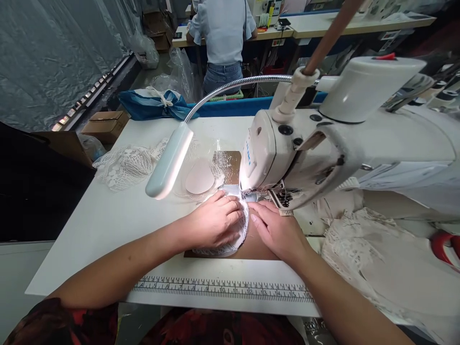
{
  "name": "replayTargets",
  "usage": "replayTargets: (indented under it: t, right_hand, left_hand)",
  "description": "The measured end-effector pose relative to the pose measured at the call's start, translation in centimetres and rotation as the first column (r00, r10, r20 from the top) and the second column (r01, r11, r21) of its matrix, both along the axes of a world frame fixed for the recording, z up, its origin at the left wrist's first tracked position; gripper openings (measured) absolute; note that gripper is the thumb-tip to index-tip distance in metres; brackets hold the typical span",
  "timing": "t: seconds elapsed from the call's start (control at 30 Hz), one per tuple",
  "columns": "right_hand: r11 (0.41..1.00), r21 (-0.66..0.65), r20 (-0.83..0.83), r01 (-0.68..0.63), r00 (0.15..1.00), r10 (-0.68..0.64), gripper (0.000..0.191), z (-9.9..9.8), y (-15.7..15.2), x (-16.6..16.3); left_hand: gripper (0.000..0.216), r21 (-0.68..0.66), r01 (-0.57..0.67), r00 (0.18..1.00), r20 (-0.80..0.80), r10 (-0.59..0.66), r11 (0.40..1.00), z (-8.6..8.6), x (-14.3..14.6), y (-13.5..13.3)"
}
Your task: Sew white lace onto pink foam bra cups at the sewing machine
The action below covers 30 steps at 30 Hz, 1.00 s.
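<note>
My left hand (pixel 215 221) lies on top of a white lace-covered cup piece (pixel 241 235), fingers bent and pressing it flat on the table just in front of the needle area (pixel 247 194) of a white sewing machine (pixel 323 143). My right hand (pixel 276 229) rests beside it on the right, fingers together and flat against the piece's edge. Most of the piece is hidden under my left hand.
A gooseneck lamp (pixel 167 163) hangs over the white table (pixel 108 225). Behind it lie a beige foam cup (pixel 199 176) and a heap of white lace (pixel 124 165). More lace fabric (pixel 362 249) is piled right. A ruler strip (pixel 223 287) runs along the front edge. Another person (pixel 223 38) stands at the far bench.
</note>
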State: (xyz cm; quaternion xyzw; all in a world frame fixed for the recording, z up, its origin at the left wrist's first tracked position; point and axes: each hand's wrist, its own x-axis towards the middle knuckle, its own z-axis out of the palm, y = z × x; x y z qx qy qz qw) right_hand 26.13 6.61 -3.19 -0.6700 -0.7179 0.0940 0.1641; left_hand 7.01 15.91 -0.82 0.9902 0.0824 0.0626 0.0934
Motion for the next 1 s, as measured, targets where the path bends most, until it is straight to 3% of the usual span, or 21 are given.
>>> replayTargets:
  t: [0.17, 0.43, 0.53, 1.0]
  right_hand:
    - [0.997, 0.068, -0.014, -0.032, 0.999, 0.033, 0.034, -0.1, 0.0, 0.1]
    - [0.988, 0.082, -0.014, -0.133, 0.991, 0.135, 0.038, -0.3, -0.3, 0.3]
    - [0.990, 0.086, -0.018, -0.116, 0.993, 0.117, 0.037, -0.2, -0.3, 0.2]
    - [0.995, -0.097, 0.109, -0.037, 0.993, 0.048, 0.044, 0.7, 0.0, -0.8]
  left_hand:
    - [0.039, -0.052, -0.026, 1.000, 0.004, 0.026, 0.998, -0.8, -0.2, 0.0]
    - [0.039, -0.054, 0.002, 0.999, 0.036, 0.000, 0.999, -1.1, -0.5, 0.5]
    - [0.039, -0.055, 0.005, 0.999, 0.044, -0.002, 0.998, -1.2, -0.5, 0.5]
    - [0.038, -0.060, -0.023, 0.998, 0.065, 0.027, 0.998, -1.3, -0.5, 0.9]
